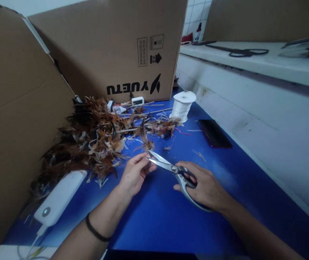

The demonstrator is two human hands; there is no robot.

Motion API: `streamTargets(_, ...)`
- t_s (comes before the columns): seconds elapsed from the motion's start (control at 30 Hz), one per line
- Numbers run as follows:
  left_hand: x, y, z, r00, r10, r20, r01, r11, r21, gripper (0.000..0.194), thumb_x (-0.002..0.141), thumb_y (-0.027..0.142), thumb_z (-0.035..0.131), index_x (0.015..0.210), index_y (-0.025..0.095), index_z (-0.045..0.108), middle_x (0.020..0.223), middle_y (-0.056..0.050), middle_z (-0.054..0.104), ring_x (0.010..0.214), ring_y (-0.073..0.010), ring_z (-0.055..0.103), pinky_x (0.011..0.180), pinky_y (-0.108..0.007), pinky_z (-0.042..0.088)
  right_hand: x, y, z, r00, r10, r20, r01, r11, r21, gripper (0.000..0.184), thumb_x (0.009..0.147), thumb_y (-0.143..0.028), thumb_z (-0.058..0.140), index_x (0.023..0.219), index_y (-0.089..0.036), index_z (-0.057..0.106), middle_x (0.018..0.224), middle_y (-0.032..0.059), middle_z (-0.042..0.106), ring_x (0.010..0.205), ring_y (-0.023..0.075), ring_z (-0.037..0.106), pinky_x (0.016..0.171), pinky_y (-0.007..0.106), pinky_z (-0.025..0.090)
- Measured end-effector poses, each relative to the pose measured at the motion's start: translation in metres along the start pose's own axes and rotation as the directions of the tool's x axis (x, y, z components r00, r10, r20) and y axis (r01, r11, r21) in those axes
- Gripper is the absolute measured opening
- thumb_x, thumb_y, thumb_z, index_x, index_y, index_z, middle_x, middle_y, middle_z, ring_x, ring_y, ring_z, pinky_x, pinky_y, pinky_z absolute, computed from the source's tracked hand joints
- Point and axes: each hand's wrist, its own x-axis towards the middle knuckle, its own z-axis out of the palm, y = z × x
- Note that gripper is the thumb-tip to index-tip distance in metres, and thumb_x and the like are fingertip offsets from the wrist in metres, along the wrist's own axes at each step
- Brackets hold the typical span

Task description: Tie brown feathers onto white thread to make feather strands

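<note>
Left hand (136, 173), fingers pinching a brown feather tuft (149, 145) at its 1 o'clock; right hand (204, 184), fingers curled around the handles of scissors (173, 168), 2 parted blades toward 10 o'clock. Feather pile (100, 126) on the blue table (154, 224), 10 o'clock from the left hand.
</note>
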Motion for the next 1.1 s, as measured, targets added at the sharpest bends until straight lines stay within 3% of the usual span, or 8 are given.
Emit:
streamTargets(0.1,0.001,0.001,-0.002,1.0,-0.011,0.005,0.011,1.0,-0.022,0.019,0.063,0.02,0.076,0.078,0.013,0.066,0.075,-0.003,0.067,0.066,-0.0111,0.063,0.064,-0.024,0.055,0.0,0.0,-0.001,1.0,0.015,-0.001,-0.015,1.0,0.025,0.044,0.065,-0.033,0.071,0.105,-0.025,0.055,0.094,0.0015,0.064,0.071,0.0137,0.06,0.068,0.025,0.05)
streamTargets(0.33,0.002,0.01,-0.004,0.999,0.038,0.034,-0.034,0.994,-0.106,0.016,0.067,0.02,0.074,0.078,0.015,0.064,0.066,0.002,0.059,0.062,-0.0068,0.056,0.063,-0.021,0.048,0.002,-0.005,-0.004,0.983,0.185,0.023,-0.186,0.977,0.107,0.046,0.062,-0.037,0.073,0.103,-0.025,0.057,0.077,-0.0006,0.063,0.057,0.0127,0.056,0.052,0.024,0.048)
streamTargets(0.53,0.001,0.025,0.003,0.994,0.092,0.06,-0.083,0.987,-0.138,0.015,0.065,0.021,0.075,0.073,0.016,0.062,0.064,0.003,0.058,0.06,-0.0069,0.054,0.06,-0.021,0.044,0.003,-0.005,-0.007,0.981,0.192,-0.001,-0.188,0.965,0.184,0.043,0.065,-0.037,0.071,0.102,-0.024,0.055,0.071,-0.0024,0.059,0.057,0.0124,0.055,0.053,0.024,0.048)
streamTargets(0.77,0.007,0.038,0.031,0.986,0.136,0.093,-0.12,0.979,-0.164,0.014,0.068,0.02,0.072,0.078,0.015,0.064,0.066,0.003,0.059,0.06,-0.0062,0.055,0.06,-0.02,0.044,0.003,-0.005,-0.008,0.986,0.166,-0.032,-0.156,0.967,0.204,0.045,0.065,-0.038,0.071,0.103,-0.023,0.054,0.067,-0.0044,0.058,0.057,0.0125,0.055,0.055,0.024,0.047)
streamTargets(0.93,0.008,0.039,0.059,0.979,0.166,0.119,-0.141,0.971,-0.193,0.013,0.067,0.021,0.072,0.074,0.016,0.062,0.071,0.003,0.061,0.066,-0.0076,0.058,0.066,-0.022,0.045,0.003,-0.004,-0.008,0.965,0.186,-0.187,-0.156,0.974,0.164,0.045,0.063,-0.036,0.071,0.103,-0.022,0.055,0.078,0.0,0.062,0.064,0.0152,0.059,0.061,0.027,0.049)
streamTargets(1.1,0.008,0.035,0.073,0.944,0.323,0.073,-0.316,0.944,-0.093,0.014,0.066,0.021,0.072,0.078,0.018,0.064,0.087,0.0,0.065,0.088,-0.0137,0.06,0.078,-0.027,0.045,0.002,0.001,-0.009,0.939,0.209,-0.272,-0.132,0.952,0.275,0.046,0.066,-0.037,0.069,0.106,-0.022,0.052,0.083,0.0018,0.061,0.068,0.0161,0.058,0.064,0.028,0.048)
